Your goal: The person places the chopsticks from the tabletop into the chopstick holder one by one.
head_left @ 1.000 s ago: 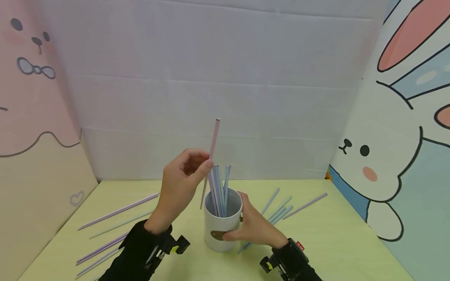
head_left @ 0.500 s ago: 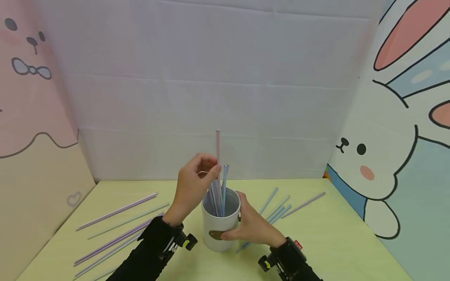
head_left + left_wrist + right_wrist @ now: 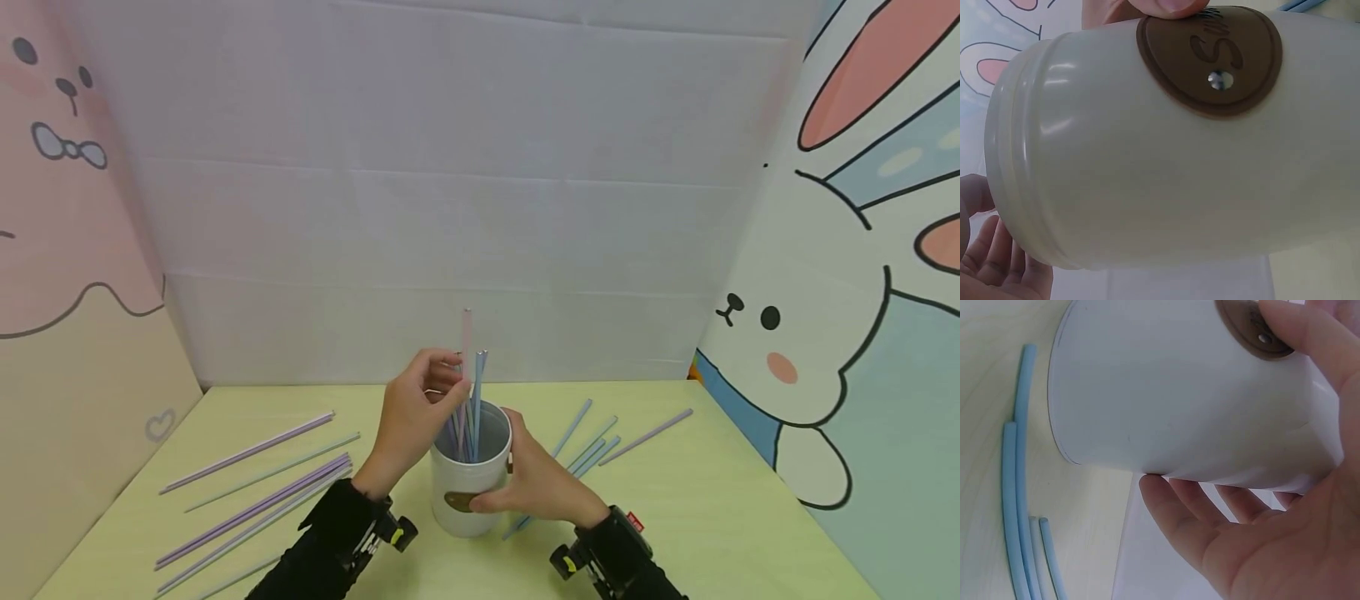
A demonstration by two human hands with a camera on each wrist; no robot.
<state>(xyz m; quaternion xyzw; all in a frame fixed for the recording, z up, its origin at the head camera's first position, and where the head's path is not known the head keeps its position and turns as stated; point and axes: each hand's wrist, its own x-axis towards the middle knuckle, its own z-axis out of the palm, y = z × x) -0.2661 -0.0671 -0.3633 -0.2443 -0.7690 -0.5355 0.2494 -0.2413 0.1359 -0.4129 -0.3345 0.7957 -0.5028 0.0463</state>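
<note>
A white cup [image 3: 467, 477] with a brown label [image 3: 1210, 94] stands upright on the table. My right hand [image 3: 543, 483] grips its side, the thumb over the label and the fingers around the far side in the right wrist view. Between thumb and fingertips, my left hand [image 3: 416, 412] pinches a pink straw [image 3: 467, 329] upright over the cup. The pink straw's lower end reaches inside the rim and its top stands above the others. Several blue and purple straws [image 3: 480, 379] lean in the cup, partly hidden behind my left hand.
Purple straws [image 3: 247, 452] and green straws [image 3: 273, 471] lie on the pale yellow table [image 3: 405, 567] at the left. Right of the cup lie several blue straws [image 3: 573, 427] and one purple straw [image 3: 647, 437]. A white cloth backdrop [image 3: 480, 208] rises behind.
My left hand has moved right and down, bringing the pink straw from beside the cup to upright inside it, then lower. My right hand stays on the cup.
</note>
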